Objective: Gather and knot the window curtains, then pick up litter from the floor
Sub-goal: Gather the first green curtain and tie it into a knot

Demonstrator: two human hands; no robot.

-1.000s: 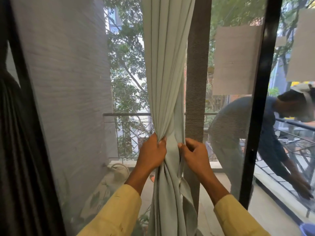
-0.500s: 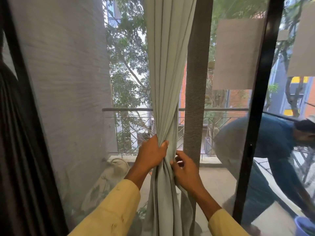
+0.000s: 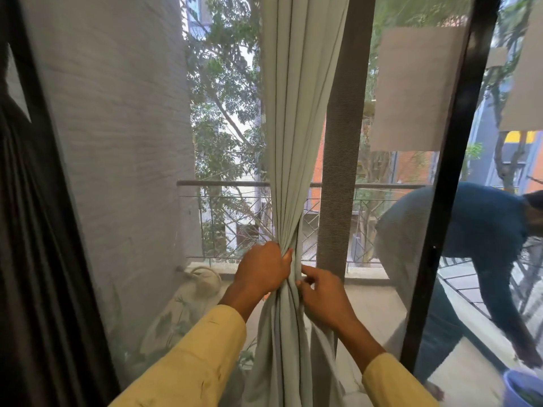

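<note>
A pale grey-green curtain [image 3: 296,118] hangs in front of the window, bunched into a narrow bundle at waist height. My left hand [image 3: 261,270] grips the gathered folds from the left, fingers wrapped round the bundle. My right hand [image 3: 320,295] is at the bundle's right side just below, its fingers curled and pinching the fabric edge. Below both hands the cloth falls loose out of the frame. Both arms wear yellow sleeves. No litter or floor inside the room is in view.
A dark curtain [image 3: 35,259] hangs at the far left beside a black frame. A black window post [image 3: 449,183] stands on the right. Beyond the glass, a person in blue [image 3: 476,248] bends over the balcony near a blue bucket [image 3: 523,389]; a watering can [image 3: 202,282] sits by the railing.
My right hand has moved left and in against the bundle, closing the gap to my left hand. The curtain is gathered tighter. The person outside has bent lower to the right.
</note>
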